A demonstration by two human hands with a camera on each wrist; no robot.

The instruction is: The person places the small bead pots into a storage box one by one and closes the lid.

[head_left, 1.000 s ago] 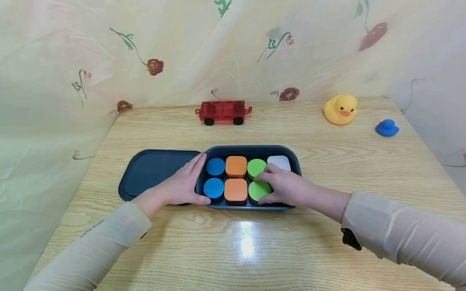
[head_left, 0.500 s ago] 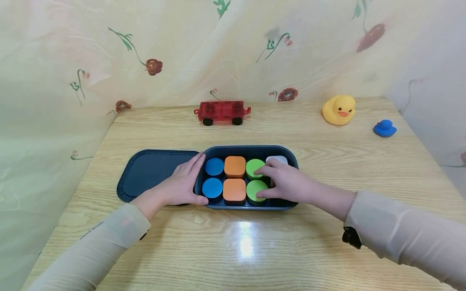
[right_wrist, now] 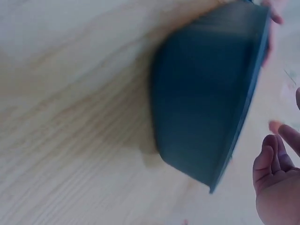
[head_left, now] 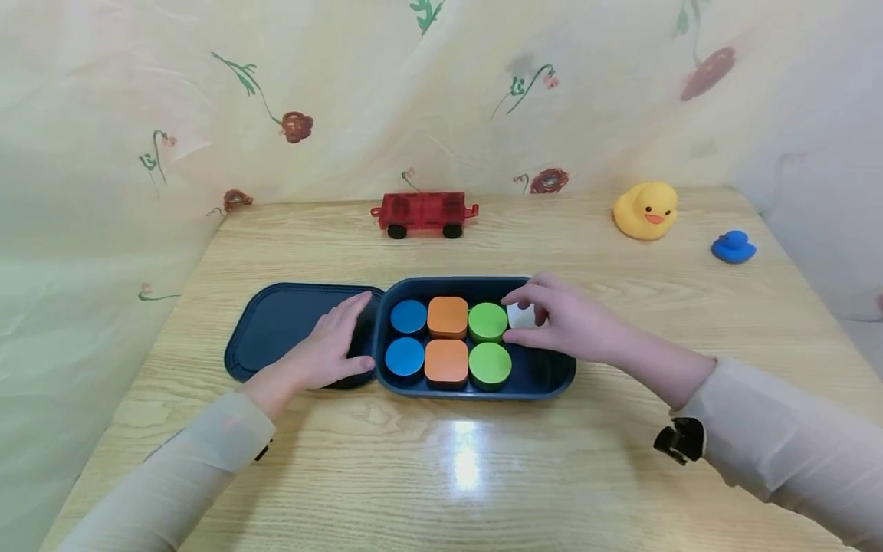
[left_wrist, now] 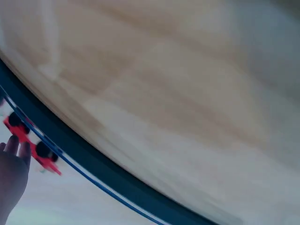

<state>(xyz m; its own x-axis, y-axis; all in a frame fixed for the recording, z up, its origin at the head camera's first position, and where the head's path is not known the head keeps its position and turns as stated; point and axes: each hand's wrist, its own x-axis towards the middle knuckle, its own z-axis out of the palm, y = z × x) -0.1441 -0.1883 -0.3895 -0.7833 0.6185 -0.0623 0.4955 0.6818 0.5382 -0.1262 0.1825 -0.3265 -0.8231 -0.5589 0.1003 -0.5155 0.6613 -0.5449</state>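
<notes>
A dark blue box (head_left: 552, 387) stands on the table in the head view. Inside sit two round blue pieces (head_left: 405, 356), two rounded-square orange pieces (head_left: 446, 362) and two round green pieces (head_left: 490, 365). A white piece (head_left: 520, 316) is in the far right corner, partly covered by my right hand (head_left: 569, 318). That hand hovers over the box's right end, thumb and fingers apart, nothing seen between them. My left hand (head_left: 324, 353) is spread over the dark lid (head_left: 276, 326), just left of the box's rim and holding nothing.
At the back of the table stands a red toy wagon (head_left: 424, 213). A yellow duck (head_left: 645, 211) and a smaller blue duck (head_left: 734, 247) are at the back right. Behind them hangs a flowered curtain (head_left: 386, 92).
My right hand has moved off the near green piece, up and to the right. My left hand has let go of the box's left rim and shifted left over the lid.
</notes>
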